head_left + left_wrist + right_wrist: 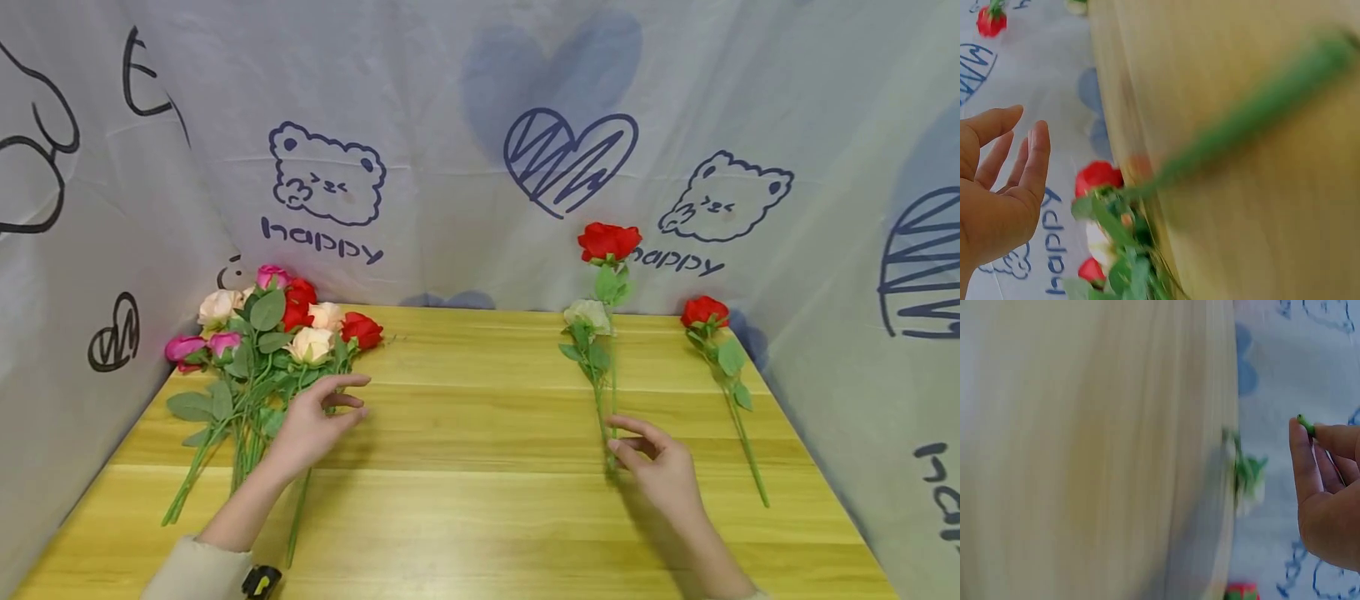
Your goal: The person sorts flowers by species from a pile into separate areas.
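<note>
My right hand (663,471) pinches the stem of a red rose (609,242) between thumb and fingertips. In the right wrist view the cut end of that green stem (1305,425) pokes out at the fingertips. The red bloom stands high, seen against the back cloth. A white rose (588,317) lies on the table just behind the hand, its stem overlapping the held one. My left hand (311,425) holds nothing; its fingers are spread and relaxed over the right side of a pile of roses. In the left wrist view a blurred stem (1241,125) crosses close to the camera.
The pile at left has pink roses (183,350), cream roses (310,345) and red roses (362,330). Another red rose (705,312) lies near the right edge. Printed cloth (435,192) walls the wooden table (450,500) at the back and sides.
</note>
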`<state>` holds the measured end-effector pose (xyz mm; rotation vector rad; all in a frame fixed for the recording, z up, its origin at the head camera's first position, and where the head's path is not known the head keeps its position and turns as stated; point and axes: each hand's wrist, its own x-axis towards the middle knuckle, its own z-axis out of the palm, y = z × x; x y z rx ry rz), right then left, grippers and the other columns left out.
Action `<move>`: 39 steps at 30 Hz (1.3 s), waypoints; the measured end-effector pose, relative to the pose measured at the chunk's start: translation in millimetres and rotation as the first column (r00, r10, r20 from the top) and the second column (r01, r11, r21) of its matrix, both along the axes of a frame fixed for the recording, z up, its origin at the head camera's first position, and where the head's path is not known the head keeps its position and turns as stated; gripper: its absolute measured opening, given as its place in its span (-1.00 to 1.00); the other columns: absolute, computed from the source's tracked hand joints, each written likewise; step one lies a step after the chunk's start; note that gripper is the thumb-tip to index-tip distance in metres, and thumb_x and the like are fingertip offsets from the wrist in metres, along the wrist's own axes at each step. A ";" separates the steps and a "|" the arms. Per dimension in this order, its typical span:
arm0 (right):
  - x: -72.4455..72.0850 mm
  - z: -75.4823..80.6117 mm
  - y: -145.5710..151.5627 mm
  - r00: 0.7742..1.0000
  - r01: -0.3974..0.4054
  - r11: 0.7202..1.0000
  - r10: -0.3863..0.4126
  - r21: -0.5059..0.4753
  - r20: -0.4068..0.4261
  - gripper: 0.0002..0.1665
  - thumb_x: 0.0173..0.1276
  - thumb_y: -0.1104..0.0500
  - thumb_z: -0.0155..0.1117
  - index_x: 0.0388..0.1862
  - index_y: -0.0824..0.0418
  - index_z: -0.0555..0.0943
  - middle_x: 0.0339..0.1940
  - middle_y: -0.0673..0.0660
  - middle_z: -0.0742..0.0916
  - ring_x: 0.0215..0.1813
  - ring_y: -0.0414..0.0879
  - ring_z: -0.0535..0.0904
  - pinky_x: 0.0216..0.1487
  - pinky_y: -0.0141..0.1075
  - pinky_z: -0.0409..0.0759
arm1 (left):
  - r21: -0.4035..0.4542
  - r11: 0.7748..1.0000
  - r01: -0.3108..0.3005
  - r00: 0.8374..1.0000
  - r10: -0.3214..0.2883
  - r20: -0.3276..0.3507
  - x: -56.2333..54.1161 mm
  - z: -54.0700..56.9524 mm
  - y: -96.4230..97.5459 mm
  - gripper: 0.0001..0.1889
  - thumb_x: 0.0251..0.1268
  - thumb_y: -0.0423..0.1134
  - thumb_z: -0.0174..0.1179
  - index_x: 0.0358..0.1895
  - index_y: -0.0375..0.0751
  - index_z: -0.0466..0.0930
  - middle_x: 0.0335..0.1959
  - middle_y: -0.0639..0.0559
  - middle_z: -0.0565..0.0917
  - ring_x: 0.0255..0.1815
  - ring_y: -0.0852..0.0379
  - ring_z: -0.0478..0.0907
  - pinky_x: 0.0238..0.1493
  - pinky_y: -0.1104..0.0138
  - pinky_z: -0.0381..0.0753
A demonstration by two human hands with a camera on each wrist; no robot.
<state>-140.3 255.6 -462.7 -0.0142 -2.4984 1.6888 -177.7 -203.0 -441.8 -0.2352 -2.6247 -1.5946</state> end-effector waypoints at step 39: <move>-32.4 3.3 148.9 0.965 -0.120 0.809 -0.041 0.575 0.258 -0.61 0.49 0.22 0.31 0.19 0.41 0.67 -0.03 0.37 0.78 -0.23 0.00 0.71 -0.33 -0.19 0.63 | -0.248 0.952 0.177 0.964 -0.117 0.237 18.1 -21.8 -67.5 -0.43 0.21 -0.22 0.53 0.28 -0.31 0.62 -0.02 -0.10 0.67 -0.14 0.09 0.64 -0.26 0.30 0.64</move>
